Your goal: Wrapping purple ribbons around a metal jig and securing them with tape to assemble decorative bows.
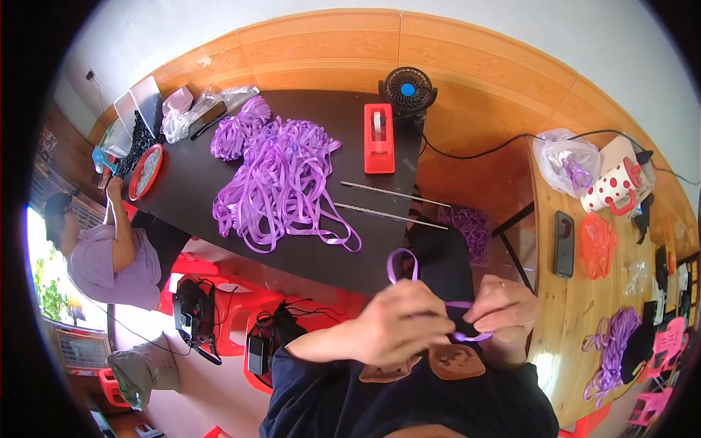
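Observation:
A narrow purple strap (458, 304) stretches in a small loop between my hands, close in front of my dark shirt. My left hand (405, 321) is closed, its fingers pinching one side of the strap. Above that hand stands another bend of the strap. My right hand (504, 310) pinches the strap's other side between thumb and fingers. Part of the strap is hidden behind my fingers. Beyond my hands, on the dark table (321, 274), lies a big tangled pile of purple straps (281, 175).
Two thin metal rods (394, 194) jut past the dark table's edge. A red tape dispenser (379, 139) and a black fan (407, 91) stand behind. On the wooden table (548, 306) at right are a phone (564, 244), a dotted cup (610, 186) and more straps. Another person (117, 255) works at far left.

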Available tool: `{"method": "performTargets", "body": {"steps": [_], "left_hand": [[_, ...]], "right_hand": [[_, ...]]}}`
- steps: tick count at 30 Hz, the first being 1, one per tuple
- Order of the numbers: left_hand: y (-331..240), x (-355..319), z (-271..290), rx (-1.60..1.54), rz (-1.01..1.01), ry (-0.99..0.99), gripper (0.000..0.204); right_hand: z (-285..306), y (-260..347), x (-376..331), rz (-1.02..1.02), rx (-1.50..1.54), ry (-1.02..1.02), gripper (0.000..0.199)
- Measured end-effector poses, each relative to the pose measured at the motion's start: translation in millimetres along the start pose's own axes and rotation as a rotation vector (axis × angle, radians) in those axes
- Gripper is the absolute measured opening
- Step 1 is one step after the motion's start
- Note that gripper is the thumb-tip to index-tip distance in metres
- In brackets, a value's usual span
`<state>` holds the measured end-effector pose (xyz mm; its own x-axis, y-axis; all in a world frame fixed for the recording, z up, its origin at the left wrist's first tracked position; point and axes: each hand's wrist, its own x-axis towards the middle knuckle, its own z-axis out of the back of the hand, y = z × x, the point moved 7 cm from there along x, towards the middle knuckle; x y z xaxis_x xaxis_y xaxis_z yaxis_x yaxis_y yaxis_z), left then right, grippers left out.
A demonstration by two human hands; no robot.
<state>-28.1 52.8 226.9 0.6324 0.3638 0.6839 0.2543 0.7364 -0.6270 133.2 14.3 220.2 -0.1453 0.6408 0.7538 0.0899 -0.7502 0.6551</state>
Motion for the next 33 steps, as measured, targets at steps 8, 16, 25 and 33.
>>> {"method": "performTargets", "body": {"steps": [8,16,25,33], "left_hand": [[102,-68,112,1.342,0.737,-0.158,0.024],[103,-18,-26,-0.288,0.583,-0.119,0.033],[125,-30,-63,-0.66,0.906,0.126,0.018],[90,-2,-42,-0.219,0.479,0.181,0.017]], "right_hand": [[35,-61,-25,-0.761,-0.06,-0.239,0.012],[20,-71,-15,-0.556,-0.39,0.013,0.004],[35,-48,-4,-0.236,-0.736,0.088,0.016],[38,-55,-16,0.109,-1.088,-0.049,0.024]]}}
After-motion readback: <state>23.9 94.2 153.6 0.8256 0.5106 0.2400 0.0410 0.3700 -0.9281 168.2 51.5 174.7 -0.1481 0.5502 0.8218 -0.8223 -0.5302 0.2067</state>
